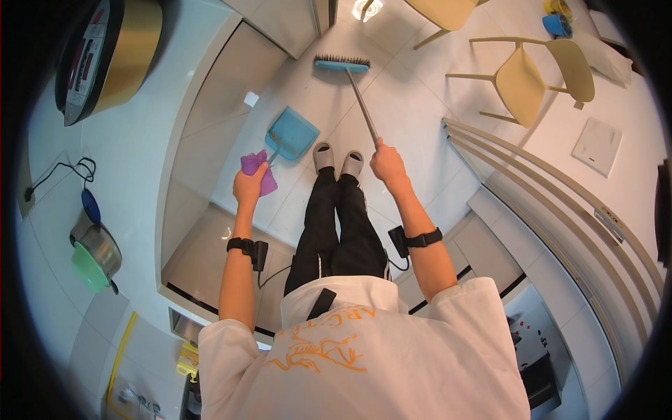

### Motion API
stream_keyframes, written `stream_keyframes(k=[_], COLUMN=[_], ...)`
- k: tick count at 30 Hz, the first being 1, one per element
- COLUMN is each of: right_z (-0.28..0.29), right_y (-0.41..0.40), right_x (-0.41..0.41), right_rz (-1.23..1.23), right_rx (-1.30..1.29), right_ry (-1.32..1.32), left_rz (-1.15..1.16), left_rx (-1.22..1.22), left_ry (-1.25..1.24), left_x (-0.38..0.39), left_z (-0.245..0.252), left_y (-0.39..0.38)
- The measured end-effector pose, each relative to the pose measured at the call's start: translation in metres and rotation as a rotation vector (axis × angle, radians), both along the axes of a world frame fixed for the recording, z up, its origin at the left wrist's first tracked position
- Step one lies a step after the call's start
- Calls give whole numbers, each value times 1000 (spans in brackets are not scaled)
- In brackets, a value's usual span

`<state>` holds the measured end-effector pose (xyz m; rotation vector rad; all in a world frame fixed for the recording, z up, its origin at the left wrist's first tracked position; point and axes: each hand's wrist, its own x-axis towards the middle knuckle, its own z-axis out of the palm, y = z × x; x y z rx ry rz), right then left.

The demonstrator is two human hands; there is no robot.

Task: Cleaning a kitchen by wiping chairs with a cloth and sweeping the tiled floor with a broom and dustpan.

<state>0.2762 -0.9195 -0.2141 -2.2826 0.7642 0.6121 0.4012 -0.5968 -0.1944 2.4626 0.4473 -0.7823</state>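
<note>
My left hand (249, 185) is closed around a purple cloth (268, 181) together with the handle of a blue dustpan (294, 132), whose pan is over the tiled floor and has some debris near its handle end. With my right hand (387, 160) I grip the upper end of a broom's grey handle (363, 107). The blue broom head (342, 66) is out ahead of my feet, its dark bristles pointing away from me. Both of my feet, in grey slippers (324, 156), stand between the dustpan and the broom handle.
Two yellow chairs (520, 84) stand at the upper right, beside a white surface with a flat white device (597, 146). Sliding door panels (551, 210) run down the right. On the left counter (142, 173) are a rice cooker (113, 58), a metal pot (102, 247) and a green bowl (88, 268).
</note>
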Motion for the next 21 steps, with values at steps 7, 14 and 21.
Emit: stream_keyframes(k=[7,14,21], right_z=[13,34,6], right_y=[23,-44,-72], right_x=[-39,-56,-43], right_rz=[161,-48,-62], right_rx=[93,180,-99], right_ry=[170,117,-39], left_rz=[-25,46,71], left_rx=[62,-103,-24], left_ry=[-15,6,26], left_x=[1,-14,-25], left_z=[0,1,2], left_y=[-5,20,12])
